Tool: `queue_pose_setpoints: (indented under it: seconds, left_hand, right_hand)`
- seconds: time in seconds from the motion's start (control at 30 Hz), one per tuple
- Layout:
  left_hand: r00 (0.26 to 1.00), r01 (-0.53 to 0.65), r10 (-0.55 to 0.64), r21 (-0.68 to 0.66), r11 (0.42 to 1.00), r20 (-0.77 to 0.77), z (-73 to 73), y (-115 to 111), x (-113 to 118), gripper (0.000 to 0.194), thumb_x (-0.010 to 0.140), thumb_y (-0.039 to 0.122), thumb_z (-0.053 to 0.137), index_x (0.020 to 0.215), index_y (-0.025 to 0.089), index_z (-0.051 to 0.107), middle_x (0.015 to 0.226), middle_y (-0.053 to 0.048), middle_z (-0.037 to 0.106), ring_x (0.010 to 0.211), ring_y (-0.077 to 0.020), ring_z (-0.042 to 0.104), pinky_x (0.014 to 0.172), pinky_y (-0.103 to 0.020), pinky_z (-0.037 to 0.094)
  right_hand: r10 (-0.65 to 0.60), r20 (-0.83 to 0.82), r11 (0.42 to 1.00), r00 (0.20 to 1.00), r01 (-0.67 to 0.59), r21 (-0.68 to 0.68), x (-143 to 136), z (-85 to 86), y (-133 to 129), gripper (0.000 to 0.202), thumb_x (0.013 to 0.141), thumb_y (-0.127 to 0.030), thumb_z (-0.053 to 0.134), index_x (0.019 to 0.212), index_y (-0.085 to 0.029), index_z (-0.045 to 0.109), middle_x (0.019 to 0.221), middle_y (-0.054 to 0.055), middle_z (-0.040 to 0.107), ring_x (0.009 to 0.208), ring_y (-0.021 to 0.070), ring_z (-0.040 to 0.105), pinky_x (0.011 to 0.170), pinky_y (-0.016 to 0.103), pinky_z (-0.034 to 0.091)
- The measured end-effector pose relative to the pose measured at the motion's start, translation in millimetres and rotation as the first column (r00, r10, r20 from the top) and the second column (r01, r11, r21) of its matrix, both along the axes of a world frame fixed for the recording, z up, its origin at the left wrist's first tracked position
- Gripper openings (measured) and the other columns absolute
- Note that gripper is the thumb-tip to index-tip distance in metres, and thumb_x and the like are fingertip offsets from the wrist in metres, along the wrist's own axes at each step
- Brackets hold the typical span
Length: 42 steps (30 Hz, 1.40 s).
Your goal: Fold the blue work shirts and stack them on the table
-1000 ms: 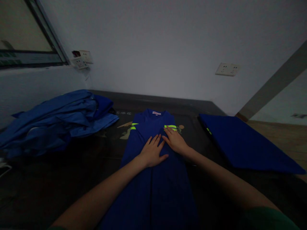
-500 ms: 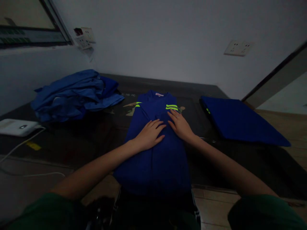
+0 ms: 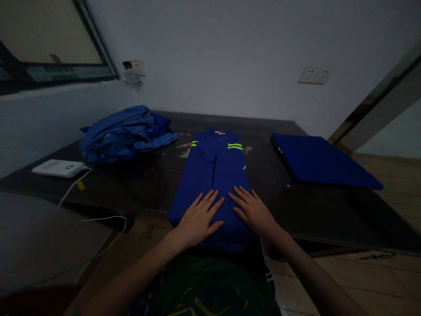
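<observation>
A blue work jacket (image 3: pixel 217 171) with yellow-green stripes lies folded lengthwise on the dark table, its collar and label at the far end. Its near end hangs over the table's front edge towards my body. My left hand (image 3: pixel 199 217) rests flat on the lower left of the jacket, fingers spread. On the lower right of it, my right hand (image 3: pixel 251 208) also lies flat with fingers apart and a ring on one finger. Neither hand grips the cloth.
A heap of crumpled blue clothes (image 3: pixel 125 134) lies at the back left of the table (image 3: pixel 279 210). In front of it is a white device (image 3: pixel 58 168) with a white cable (image 3: pixel 69 191). A folded blue garment (image 3: pixel 322 160) lies to the right. Sockets (image 3: pixel 314 75) are on the wall.
Both hands have slid down the jacket towards my body and still lie flat. The crease and front edge along its middle now show more. My view has shifted slightly.
</observation>
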<state>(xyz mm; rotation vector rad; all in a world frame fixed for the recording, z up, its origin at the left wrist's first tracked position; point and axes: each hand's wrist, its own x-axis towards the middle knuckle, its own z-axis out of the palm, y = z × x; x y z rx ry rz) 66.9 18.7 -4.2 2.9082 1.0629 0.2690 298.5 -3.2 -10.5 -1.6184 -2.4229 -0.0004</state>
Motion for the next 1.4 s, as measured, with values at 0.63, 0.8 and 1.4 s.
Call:
queue_pose_setpoints:
  seconds: [0.63, 0.8, 1.4]
  left_hand:
    - [0.997, -0.072, 0.074, -0.077, 0.994, 0.028, 6.9, -8.2, 10.7, 0.064, 0.091, 0.05, 0.046, 0.148, 0.029, 0.028, 0.156, -0.005, 0.024, 0.145, -0.0293, 0.017, 0.115, -0.055, 0.019]
    - [0.995, -0.085, 0.088, -0.075, 0.994, 0.048, 5.3, -7.5, 12.9, 0.065, 0.089, 0.051, 0.048, 0.147, 0.028, 0.029, 0.156, -0.007, 0.025, 0.144, -0.0285, 0.018, 0.116, -0.054, 0.018]
    - [0.694, -0.127, 0.548, -0.67, 0.732, 0.467, -61.9, -75.7, -10.7, 0.035, 0.082, 0.037, 0.061, 0.112, 0.019, 0.064, 0.112, -0.008, 0.07, 0.102, -0.0238, 0.066, 0.092, -0.04, 0.052]
  right_hand:
    - [-0.025, -0.195, 0.996, 0.98, 0.041, 0.077, 8.0, -6.9, -4.0, 0.035, 0.093, -0.026, 0.047, 0.124, -0.021, 0.061, 0.135, 0.01, 0.056, 0.128, 0.0236, 0.049, 0.109, 0.051, 0.036]
    - [-0.028, -0.218, 0.994, 0.976, 0.049, 0.093, 8.4, -8.8, -3.2, 0.033, 0.092, -0.025, 0.047, 0.122, -0.022, 0.062, 0.132, 0.009, 0.058, 0.126, 0.0239, 0.05, 0.108, 0.051, 0.038]
    - [-0.427, -0.636, 0.887, 0.643, 0.435, -0.156, 12.0, -76.1, -113.1, 0.035, 0.092, -0.047, 0.042, 0.088, -0.024, 0.067, 0.091, 0.011, 0.071, 0.085, 0.0255, 0.067, 0.073, 0.039, 0.054]
